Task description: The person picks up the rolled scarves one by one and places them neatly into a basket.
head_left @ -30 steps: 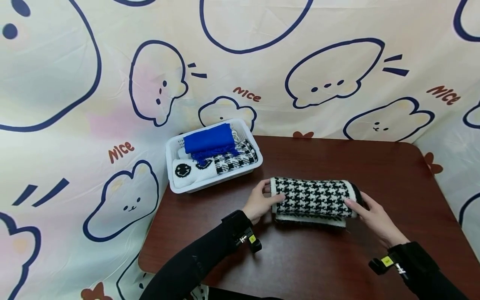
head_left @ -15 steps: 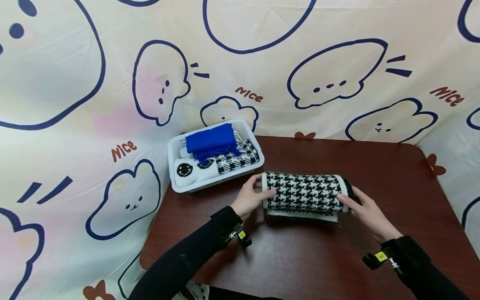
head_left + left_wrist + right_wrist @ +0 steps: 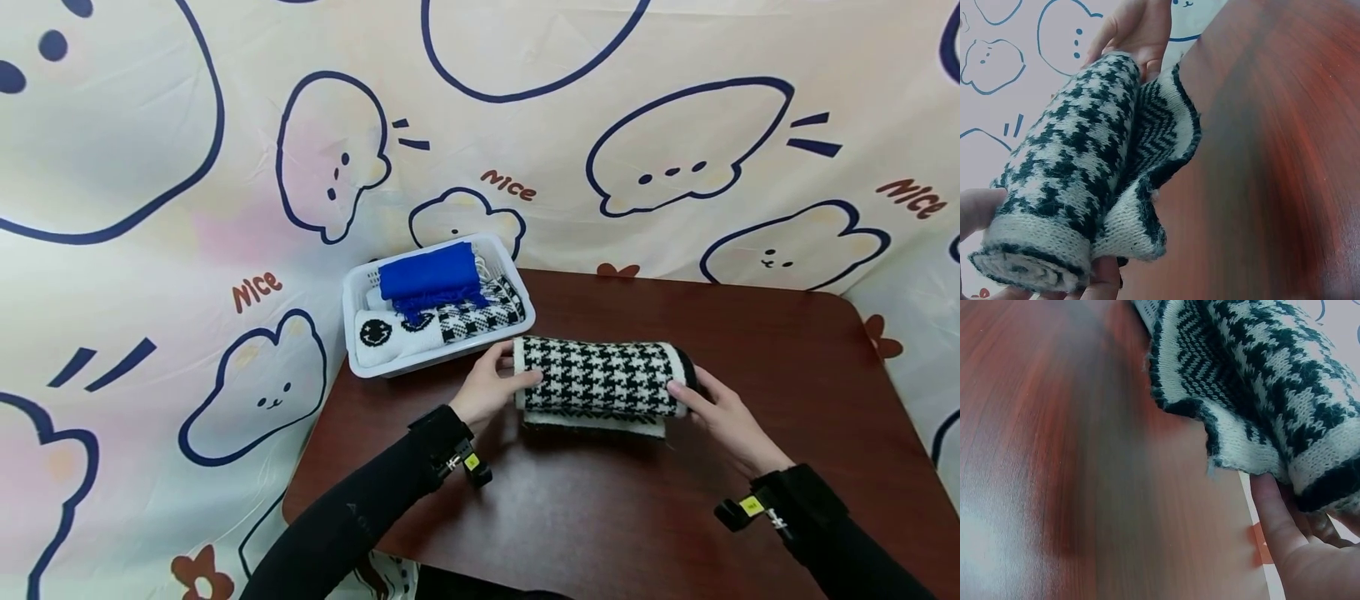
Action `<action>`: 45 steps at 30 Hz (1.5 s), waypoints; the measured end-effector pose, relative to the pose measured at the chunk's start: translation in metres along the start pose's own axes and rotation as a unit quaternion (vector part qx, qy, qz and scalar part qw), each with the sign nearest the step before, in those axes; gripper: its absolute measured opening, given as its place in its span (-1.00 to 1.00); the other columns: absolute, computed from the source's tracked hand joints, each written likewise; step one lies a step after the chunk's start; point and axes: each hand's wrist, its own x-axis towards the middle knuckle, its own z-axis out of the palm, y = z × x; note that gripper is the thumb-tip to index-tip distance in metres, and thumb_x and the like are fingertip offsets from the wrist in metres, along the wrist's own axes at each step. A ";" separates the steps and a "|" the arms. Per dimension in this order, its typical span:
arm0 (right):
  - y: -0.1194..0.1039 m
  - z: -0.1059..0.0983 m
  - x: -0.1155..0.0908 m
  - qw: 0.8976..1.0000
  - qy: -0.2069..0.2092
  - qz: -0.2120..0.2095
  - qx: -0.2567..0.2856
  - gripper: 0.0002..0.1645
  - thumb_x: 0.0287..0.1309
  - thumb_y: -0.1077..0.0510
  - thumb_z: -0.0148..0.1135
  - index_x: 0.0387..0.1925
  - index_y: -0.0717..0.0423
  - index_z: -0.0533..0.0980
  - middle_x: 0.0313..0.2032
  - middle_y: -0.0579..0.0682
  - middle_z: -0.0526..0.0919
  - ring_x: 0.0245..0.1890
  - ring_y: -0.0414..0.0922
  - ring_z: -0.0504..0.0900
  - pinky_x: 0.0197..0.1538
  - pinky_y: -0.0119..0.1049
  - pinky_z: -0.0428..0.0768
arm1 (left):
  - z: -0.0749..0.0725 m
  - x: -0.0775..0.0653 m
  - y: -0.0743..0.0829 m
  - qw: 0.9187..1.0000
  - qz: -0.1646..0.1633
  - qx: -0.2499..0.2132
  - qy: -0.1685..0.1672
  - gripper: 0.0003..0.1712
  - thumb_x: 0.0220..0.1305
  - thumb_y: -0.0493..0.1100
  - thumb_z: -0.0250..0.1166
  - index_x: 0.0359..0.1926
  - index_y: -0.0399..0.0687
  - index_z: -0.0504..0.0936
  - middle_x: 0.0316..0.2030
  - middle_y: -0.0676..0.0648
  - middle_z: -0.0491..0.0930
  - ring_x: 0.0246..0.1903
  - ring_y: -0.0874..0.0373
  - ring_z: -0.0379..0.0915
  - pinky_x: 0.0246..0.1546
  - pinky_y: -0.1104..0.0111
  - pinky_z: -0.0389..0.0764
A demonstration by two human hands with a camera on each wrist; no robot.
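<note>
A black-and-white houndstooth knit scarf, rolled into a cylinder, is held up over the table between both hands. At its left end, my left hand grips it with the thumb on top and fingers beneath. My right hand holds the other end the same way. In the left wrist view the spiral of the rolled scarf shows at the near end, and a loose flap with a zigzag pattern hangs from its side. The right wrist view shows fingers under that flap's corner.
A white plastic basket stands at the table's back left. In it lie a folded blue fringed cloth, a white knit with black smiley faces and another black-and-white knit. A patterned curtain hangs behind the brown table.
Both hands have carried the rolled scarf left and slightly back, closer to the basket. The view has shifted a little. The grip at both ends is the same.
</note>
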 end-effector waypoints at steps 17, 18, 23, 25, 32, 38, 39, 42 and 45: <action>-0.015 0.009 0.007 0.998 -0.018 -0.043 0.053 -0.13 0.72 -0.10 -0.02 0.74 0.13 -0.11 0.61 0.35 0.05 0.16 -0.58 0.52 0.12 -0.56 0.61 | -0.018 -0.008 0.008 1.000 0.014 0.008 0.005 -0.15 0.52 -0.06 0.39 0.67 0.03 0.21 0.36 -0.27 0.48 0.14 -0.06 0.59 0.05 0.09 0.72; -0.016 0.010 0.008 0.998 -0.020 -0.044 0.051 -0.14 0.72 -0.10 -0.03 0.74 0.13 -0.11 0.61 0.36 0.04 0.16 -0.57 0.52 0.12 -0.55 0.61 | -0.019 -0.008 0.008 1.000 0.015 0.002 0.004 -0.16 0.53 -0.07 0.38 0.67 0.03 0.21 0.36 -0.28 0.48 0.15 -0.09 0.60 0.04 0.11 0.73; -0.021 0.013 0.015 0.998 -0.024 -0.047 0.034 -0.16 0.72 -0.10 -0.03 0.74 0.11 -0.08 0.59 0.30 0.14 0.13 -0.52 0.51 0.10 -0.51 0.61 | -0.027 -0.011 0.007 1.000 0.009 0.001 0.011 -0.14 0.53 -0.05 0.38 0.68 0.05 0.18 0.40 -0.27 0.43 0.21 -0.13 0.57 0.06 0.10 0.73; -0.024 0.015 0.018 0.998 -0.023 -0.049 0.023 -0.17 0.72 -0.11 -0.03 0.73 0.10 -0.04 0.53 0.23 0.23 0.08 -0.47 0.51 0.06 -0.50 0.59 | -0.031 -0.012 0.008 1.000 0.006 0.000 0.015 -0.13 0.54 -0.05 0.37 0.69 0.05 0.15 0.42 -0.28 0.41 0.23 -0.15 0.56 0.09 0.08 0.72; -0.035 0.022 0.027 0.998 -0.035 -0.053 0.007 -0.15 0.72 -0.15 -0.03 0.74 0.09 -0.05 0.50 0.27 0.26 -0.03 -0.43 0.49 0.00 -0.52 0.54 | -0.041 -0.016 0.009 0.999 -0.008 -0.039 0.028 -0.08 0.54 -0.10 0.37 0.71 0.04 0.08 0.45 -0.29 0.39 0.22 -0.21 0.60 0.13 0.05 0.74; -0.041 0.028 0.036 0.996 -0.054 -0.058 0.037 -0.13 0.71 -0.14 -0.02 0.74 0.11 -0.09 0.64 0.31 0.08 0.17 -0.55 0.49 0.17 -0.51 0.60 | -0.051 -0.020 0.010 0.999 -0.005 -0.025 0.038 -0.08 0.55 -0.09 0.36 0.71 -0.01 0.07 0.47 -0.33 0.36 0.24 -0.19 0.56 0.18 -0.01 0.70; -0.042 0.029 0.037 0.996 -0.055 -0.059 0.036 -0.12 0.71 -0.14 -0.02 0.74 0.11 -0.09 0.64 0.31 0.07 0.17 -0.55 0.49 0.16 -0.53 0.60 | -0.052 -0.021 0.010 0.999 -0.006 -0.021 0.042 -0.08 0.55 -0.08 0.36 0.72 0.00 0.06 0.48 -0.33 0.34 0.23 -0.18 0.55 0.20 -0.02 0.68; -0.045 0.031 0.040 0.996 -0.057 -0.061 0.031 -0.11 0.71 -0.16 -0.01 0.75 0.08 -0.10 0.65 0.29 0.06 0.19 -0.55 0.46 0.14 -0.57 0.56 | -0.056 -0.023 0.011 0.998 -0.010 -0.018 0.051 -0.04 0.54 -0.05 0.37 0.73 0.01 0.04 0.52 -0.33 0.29 0.24 -0.17 0.51 0.24 -0.05 0.64; -0.048 0.035 0.044 0.996 -0.058 -0.062 0.028 -0.12 0.70 -0.18 -0.01 0.75 0.06 -0.08 0.65 0.27 0.08 0.22 -0.51 0.44 0.14 -0.59 0.54 | -0.059 -0.025 0.013 0.998 -0.010 -0.020 0.059 -0.02 0.52 -0.04 0.39 0.73 0.01 0.03 0.54 -0.34 0.25 0.30 -0.21 0.47 0.27 -0.09 0.62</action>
